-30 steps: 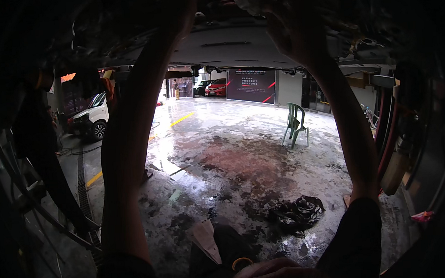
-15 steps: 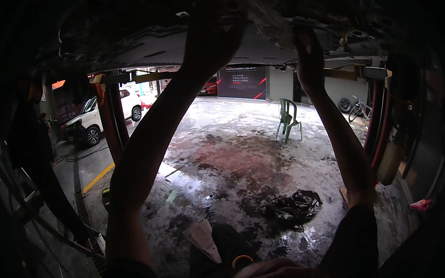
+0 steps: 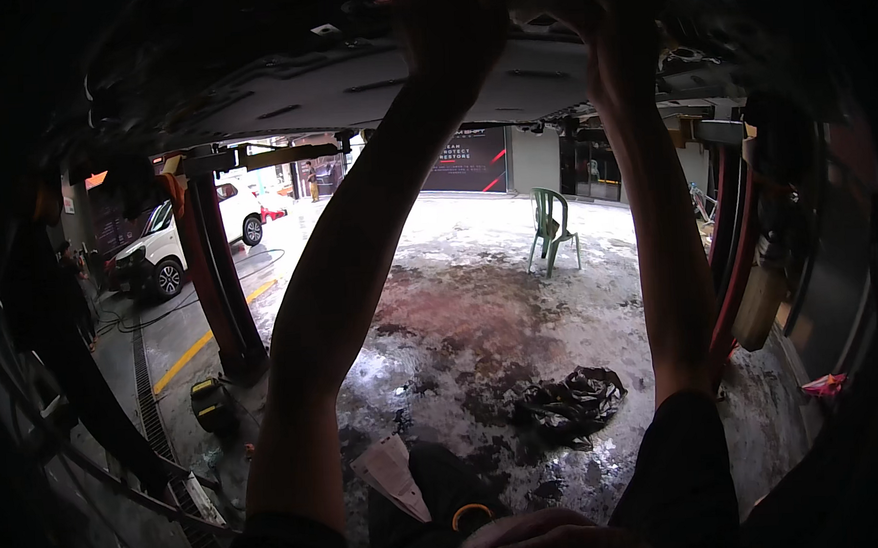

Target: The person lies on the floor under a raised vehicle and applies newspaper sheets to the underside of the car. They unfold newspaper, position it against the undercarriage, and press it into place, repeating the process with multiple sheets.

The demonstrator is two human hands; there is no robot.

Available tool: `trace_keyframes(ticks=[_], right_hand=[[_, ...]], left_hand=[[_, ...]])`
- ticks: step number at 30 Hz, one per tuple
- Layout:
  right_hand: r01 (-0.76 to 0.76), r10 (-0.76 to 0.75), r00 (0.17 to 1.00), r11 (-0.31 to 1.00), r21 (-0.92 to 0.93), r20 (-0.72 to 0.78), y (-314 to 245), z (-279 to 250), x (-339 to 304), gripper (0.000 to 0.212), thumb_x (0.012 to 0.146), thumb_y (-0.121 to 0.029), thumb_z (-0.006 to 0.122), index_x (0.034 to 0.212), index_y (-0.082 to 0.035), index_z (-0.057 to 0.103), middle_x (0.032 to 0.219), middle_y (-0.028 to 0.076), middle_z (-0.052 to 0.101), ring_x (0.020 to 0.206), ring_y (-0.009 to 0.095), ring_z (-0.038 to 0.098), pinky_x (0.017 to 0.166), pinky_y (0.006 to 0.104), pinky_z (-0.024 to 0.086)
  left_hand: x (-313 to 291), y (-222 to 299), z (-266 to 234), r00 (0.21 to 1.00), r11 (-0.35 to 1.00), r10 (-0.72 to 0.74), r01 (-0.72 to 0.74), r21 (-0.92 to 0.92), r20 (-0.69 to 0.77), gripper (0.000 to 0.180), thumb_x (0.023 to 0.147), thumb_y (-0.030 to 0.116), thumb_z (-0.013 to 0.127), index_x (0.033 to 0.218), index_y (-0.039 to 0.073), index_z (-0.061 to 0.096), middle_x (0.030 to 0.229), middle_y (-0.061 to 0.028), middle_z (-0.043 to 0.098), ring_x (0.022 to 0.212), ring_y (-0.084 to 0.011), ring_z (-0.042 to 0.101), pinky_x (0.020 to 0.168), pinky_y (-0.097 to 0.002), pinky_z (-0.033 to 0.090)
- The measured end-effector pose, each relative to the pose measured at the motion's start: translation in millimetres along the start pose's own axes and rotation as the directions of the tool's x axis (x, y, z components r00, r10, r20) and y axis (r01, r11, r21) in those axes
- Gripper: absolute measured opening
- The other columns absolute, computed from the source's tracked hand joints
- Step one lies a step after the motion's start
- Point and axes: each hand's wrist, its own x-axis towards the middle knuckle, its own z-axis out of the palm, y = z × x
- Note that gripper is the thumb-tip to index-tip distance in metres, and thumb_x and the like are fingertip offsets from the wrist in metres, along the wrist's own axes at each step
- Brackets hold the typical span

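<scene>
Both my arms reach up to the dark underside of a raised car. My left hand is up among the shadowed parts, with its fingers lost in the dark. To its right, my right hand is raised against the same underside, near some uneven metal parts. Its fingers are too dark to make out, so whether either hand grips anything is hidden. A flat grey panel of the underbody stretches behind my wrists.
Lift posts flank me. A green plastic chair stands ahead on the stained floor, with a crumpled black plastic bag nearer. Left are a person in dark clothes, a white car and a yellow-black case.
Both hands have moved higher and deeper into the underside, the left one also rightward. The translucent sheet-like material seen between them no longer shows. My view has shifted slightly.
</scene>
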Motion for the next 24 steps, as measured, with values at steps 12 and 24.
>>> trace_keyframes(ticks=[12,24], right_hand=[[0.534,-0.362,0.843,0.655,-0.535,0.398,14.9,51.9,-15.7,0.054,0.112,-0.031,0.039,0.155,0.001,0.041,0.16,0.025,0.041,0.152,0.036,0.034,0.125,0.0441,0.025],[0.609,-0.367,0.789,0.373,-0.7,0.492,47.4,35.1,-15.3,0.076,0.101,-0.018,0.057,0.161,0.004,0.017,0.162,0.031,0.029,0.151,0.048,0.029,0.123,0.0513,0.03]], left_hand=[[-4.8,6.8,6.3,0.986,0.935,-0.122,0.151,-0.321,0.11,0.058,0.103,0.028,0.06,0.148,-0.002,0.037,0.141,-0.0329,0.051,0.129,-0.0495,0.054,0.105,-0.0507,0.045],[-42.4,-4.1,36.4,0.969,0.766,-0.179,0.246,-0.594,0.17,0.076,0.1,0.012,0.05,0.165,0.006,0.012,0.162,-0.0283,0.03,0.148,-0.0414,0.037,0.117,-0.0445,0.036]])
